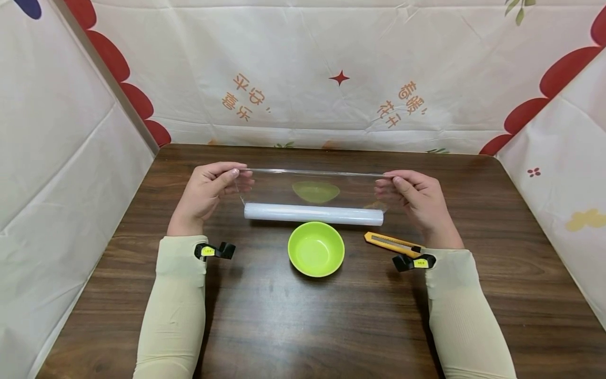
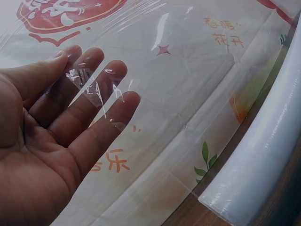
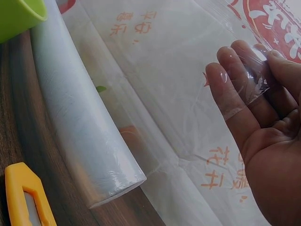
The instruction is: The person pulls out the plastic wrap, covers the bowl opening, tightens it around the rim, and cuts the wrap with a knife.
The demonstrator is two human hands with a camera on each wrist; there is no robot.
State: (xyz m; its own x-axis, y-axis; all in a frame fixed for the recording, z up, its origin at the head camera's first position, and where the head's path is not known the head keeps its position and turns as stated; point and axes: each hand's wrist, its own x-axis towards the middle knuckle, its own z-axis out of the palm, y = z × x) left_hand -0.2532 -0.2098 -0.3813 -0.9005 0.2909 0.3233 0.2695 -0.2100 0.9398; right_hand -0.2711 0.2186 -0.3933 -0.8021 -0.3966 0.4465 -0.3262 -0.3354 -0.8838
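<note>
A sheet of clear cling film (image 1: 312, 172) is stretched taut between both hands, its front edge bunched into a thin line. My left hand (image 1: 208, 192) pinches one corner between thumb and index finger, the other fingers spread behind the film. At the opposite corner my right hand (image 1: 421, 202) pinches the film the same way. The sheet runs down to the white cling film roll (image 1: 313, 214) lying crosswise on the table. Just in front of the roll stands a green bowl (image 1: 316, 249), with its reflection showing in the film.
A yellow utility knife (image 1: 393, 244) lies on the dark wood table (image 1: 284, 326) to the right of the bowl, partly under the right wrist. Printed white cloth (image 1: 303, 63) hangs behind the table and along both sides.
</note>
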